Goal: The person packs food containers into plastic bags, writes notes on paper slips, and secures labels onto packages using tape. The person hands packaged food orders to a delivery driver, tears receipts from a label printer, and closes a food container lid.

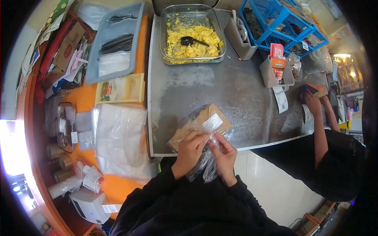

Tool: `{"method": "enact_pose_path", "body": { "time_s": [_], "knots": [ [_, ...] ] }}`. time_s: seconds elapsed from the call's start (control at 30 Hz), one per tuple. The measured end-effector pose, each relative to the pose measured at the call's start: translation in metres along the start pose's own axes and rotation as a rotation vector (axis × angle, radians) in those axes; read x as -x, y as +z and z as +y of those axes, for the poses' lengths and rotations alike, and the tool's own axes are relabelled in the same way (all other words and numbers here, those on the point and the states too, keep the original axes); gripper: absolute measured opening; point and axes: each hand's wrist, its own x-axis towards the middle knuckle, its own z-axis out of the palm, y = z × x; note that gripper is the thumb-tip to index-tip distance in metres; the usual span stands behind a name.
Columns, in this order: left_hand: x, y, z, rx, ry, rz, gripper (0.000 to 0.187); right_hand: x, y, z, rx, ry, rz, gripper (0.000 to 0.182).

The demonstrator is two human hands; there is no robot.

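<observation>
The brown box point(189, 129) lies near the front edge of the gray desk point(177, 92), inside a clear bag point(208, 167). It has a white sticker point(213, 122) on it. The left hand point(191, 151) is just in front of the box, with its grip clamped on the top of the bag. The right hand point(224, 157) is beside it, also in front of the box, and its grip is clamped on the bag too. The loose end of the bag hangs down between the hands.

Well past the box sits a metal tray point(193, 61) with yellow food point(201, 35) in it. A black spoon point(187, 40) lies on the food. Past the box and to its right are a blue rack point(271, 31) and a plastic tub point(269, 81) with packets in it. Left of the box is a pile of clear sheets point(120, 137) on an orange top point(118, 188). A blue tray point(92, 59) is farther back on that side. Far right of the box, another person point(321, 141) is touching something dark and orange.
</observation>
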Motion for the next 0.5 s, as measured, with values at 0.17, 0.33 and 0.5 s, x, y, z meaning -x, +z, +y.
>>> {"method": "enact_pose_path", "body": {
  "time_s": [0.17,0.33,0.5],
  "knots": [
    [0.0014,-0.0006,-0.0041,0.007,-0.005,-0.037,0.024,0.0008,-0.0020,0.0040,0.051,-0.076,-0.014,0.039],
    [-0.0013,-0.0012,-0.0054,0.024,0.024,-0.034,0.025,-0.0003,-0.0036,0.0056,0.062,-0.121,-0.026,0.038],
    [-0.0042,-0.0021,-0.0065,0.019,0.048,-0.053,0.024,-0.0018,-0.0032,0.0022,0.216,-0.246,-0.033,0.037]
  ]
}}
